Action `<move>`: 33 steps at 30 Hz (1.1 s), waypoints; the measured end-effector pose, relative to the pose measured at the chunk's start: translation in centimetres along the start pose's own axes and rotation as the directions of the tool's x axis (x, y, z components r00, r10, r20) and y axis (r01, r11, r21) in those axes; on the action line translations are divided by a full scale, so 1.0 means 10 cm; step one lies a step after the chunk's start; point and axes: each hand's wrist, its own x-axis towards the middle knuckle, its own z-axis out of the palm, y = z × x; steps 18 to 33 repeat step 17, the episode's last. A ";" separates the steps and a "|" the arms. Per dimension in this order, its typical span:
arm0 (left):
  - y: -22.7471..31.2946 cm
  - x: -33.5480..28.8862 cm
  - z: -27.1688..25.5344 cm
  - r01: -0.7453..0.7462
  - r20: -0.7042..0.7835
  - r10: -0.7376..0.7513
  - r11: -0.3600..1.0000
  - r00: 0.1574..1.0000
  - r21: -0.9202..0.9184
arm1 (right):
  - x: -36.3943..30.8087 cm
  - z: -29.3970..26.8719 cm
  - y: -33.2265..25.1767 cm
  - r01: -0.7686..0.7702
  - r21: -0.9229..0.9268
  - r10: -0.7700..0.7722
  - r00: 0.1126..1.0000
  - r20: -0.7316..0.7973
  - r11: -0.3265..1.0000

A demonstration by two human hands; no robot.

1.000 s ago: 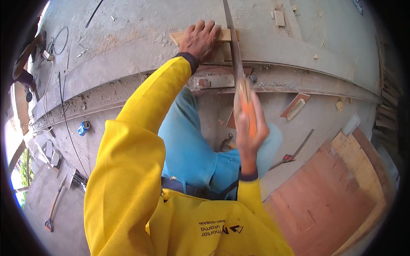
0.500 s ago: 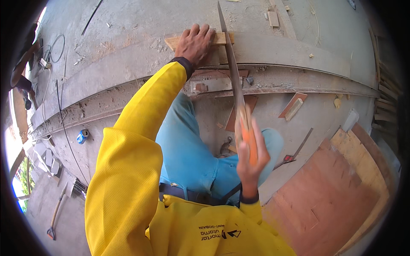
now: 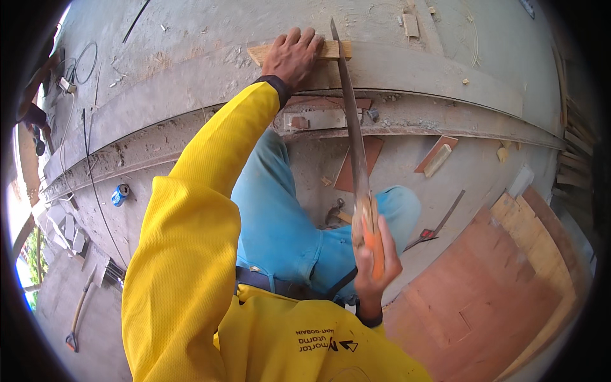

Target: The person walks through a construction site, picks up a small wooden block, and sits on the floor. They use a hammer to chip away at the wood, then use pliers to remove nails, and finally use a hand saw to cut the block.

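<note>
A short wooden piece with a slanted left end lies across the top of a long grey metal beam. My left hand grips it from above, its fingers bent over the far edge. In my right hand is the orange and wooden handle of a handsaw, close to my right knee. The handsaw points away from me, its blade crossing the wood near the right end. How deep the blade sits in the wood I cannot tell.
Beneath the beam lie reddish board offcuts and a hammer. A second saw-like tool rests right of my knee, beside large plywood sheets. A blue can and a shovel are on the left.
My right hand has drawn the handsaw back toward me, so less of the blade reaches past the wood. My left hand keeps its grip on the wooden piece.
</note>
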 end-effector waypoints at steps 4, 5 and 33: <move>-0.02 -0.02 0.02 -0.012 -0.013 0.012 1.000 1.000 0.000 | 0.46 0.18 0.45 0.018 -0.093 -0.019 1.000 -0.008 0.995; -0.01 0.03 -0.03 0.001 0.033 -0.001 1.000 0.999 -0.007 | 0.89 0.42 0.69 0.120 -0.165 -0.120 0.993 0.010 0.979; 0.13 -0.11 -0.07 0.010 0.027 -0.009 1.000 1.000 -0.025 | 0.16 -0.04 0.36 0.050 -0.241 -0.027 0.995 0.099 0.969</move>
